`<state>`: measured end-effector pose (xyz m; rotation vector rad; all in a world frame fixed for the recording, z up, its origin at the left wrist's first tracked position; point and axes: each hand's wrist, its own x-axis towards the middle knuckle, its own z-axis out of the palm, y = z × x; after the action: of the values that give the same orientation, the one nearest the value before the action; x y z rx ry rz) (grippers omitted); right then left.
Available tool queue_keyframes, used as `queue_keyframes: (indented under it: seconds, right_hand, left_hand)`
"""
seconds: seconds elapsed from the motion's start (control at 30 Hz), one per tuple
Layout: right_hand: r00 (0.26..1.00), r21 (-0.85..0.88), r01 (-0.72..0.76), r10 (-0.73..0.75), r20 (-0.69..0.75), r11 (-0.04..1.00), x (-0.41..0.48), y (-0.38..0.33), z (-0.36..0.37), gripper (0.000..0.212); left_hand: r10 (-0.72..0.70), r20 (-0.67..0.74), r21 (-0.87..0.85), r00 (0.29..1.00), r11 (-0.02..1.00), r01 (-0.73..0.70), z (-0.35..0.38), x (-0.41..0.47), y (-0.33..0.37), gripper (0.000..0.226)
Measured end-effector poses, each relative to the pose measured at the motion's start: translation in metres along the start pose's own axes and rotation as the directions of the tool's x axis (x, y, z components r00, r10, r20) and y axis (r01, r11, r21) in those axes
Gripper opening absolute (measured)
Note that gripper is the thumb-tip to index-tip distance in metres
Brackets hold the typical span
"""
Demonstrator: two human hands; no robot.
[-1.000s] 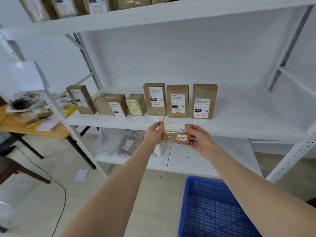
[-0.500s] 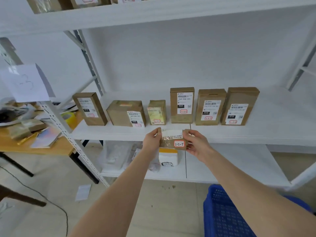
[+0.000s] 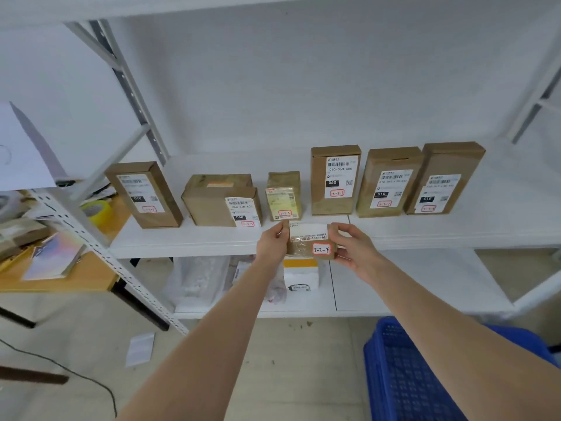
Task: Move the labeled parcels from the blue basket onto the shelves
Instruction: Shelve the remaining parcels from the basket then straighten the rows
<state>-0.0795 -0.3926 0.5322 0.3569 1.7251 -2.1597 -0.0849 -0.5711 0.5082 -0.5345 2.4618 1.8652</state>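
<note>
Head view showed a small brown parcel (image 3: 303, 245) held in the air between both hands, just in front of the front edge of the middle shelf (image 3: 182, 247) and apart from it. The left hand (image 3: 271, 244) pinched its left end. The right hand (image 3: 353, 250) pinched its right end, thumb below and fingers above. Each grip was narrow and closed on the parcel. A red-bordered tag on its face read 3-3-4.

Handling, as judged: the parcel appeared light, since fingertips alone carried it, and stiff, being cardboard with square corners. Clear tape across its face looked glossy and could prove slippery. The two short ends, as held, seemed the soundest places to take hold, since they left the tag readable.

Six boxes (image 3: 335, 180) stood in a row on the shelf behind. The basket (image 3: 406, 378) sat on the floor at lower right, well apart from the parcel.

Compared with a second earlier, the parcel had travelled left along the shelf edge. It had been below the fourth and fifth boxes and now sat below the gap between the third and fourth. Both grips were unchanged.
</note>
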Motion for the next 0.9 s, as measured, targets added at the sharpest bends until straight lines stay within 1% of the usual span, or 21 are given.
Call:
queue_keyframes:
  seconds: [0.1, 0.2, 0.37, 0.43, 0.5, 0.67, 0.8, 0.9]
  right_hand:
    - [1.000, 0.008, 0.008, -0.009, 0.021, 1.000, 0.013, -0.001, 0.004, 0.022]
    - [1.000, 0.024, 0.015, -0.015, 0.015, 1.000, 0.027, -0.003, 0.010, 0.026]
    - [1.000, -0.038, 0.018, -0.018, 0.010, 0.999, 0.057, 0.000, 0.021, 0.034]
    - [1.000, -0.064, 0.013, -0.012, 0.013, 0.998, 0.068, 0.003, 0.025, 0.038]
    - [1.000, -0.115, 0.013, -0.011, 0.014, 0.993, 0.077, 0.004, 0.029, 0.038]
    - [0.998, -0.182, -0.002, -0.009, -0.059, 0.983, 0.091, 0.004, 0.041, 0.038]
    - [0.992, -0.186, -0.006, -0.018, -0.128, 0.982, 0.105, 0.008, 0.052, 0.053]
    - [0.985, -0.204, 0.012, -0.046, -0.166, 0.979, 0.114, 0.009, 0.058, 0.054]
  left_hand:
    - [-0.013, -0.018, -0.010, 1.000, 1.000, 0.013, -0.002, 0.009, 0.001, 0.038]
    - [-0.028, -0.027, -0.032, 0.999, 0.999, 0.027, -0.005, 0.018, 0.001, 0.037]
    - [-0.066, -0.005, -0.115, 0.998, 0.991, 0.065, -0.010, 0.037, -0.005, 0.025]
    - [-0.066, 0.005, -0.123, 0.998, 0.990, 0.066, -0.013, 0.046, -0.007, 0.028]
    - [-0.067, 0.015, -0.135, 0.998, 0.988, 0.068, -0.014, 0.054, -0.010, 0.029]
    - [-0.101, 0.061, -0.221, 0.993, 0.969, 0.112, -0.020, 0.072, -0.019, 0.026]
    - [-0.127, 0.022, -0.194, 0.992, 0.973, 0.129, -0.029, 0.091, -0.025, 0.028]
    - [-0.140, -0.011, -0.142, 0.990, 0.980, 0.137, -0.035, 0.103, -0.026, 0.032]
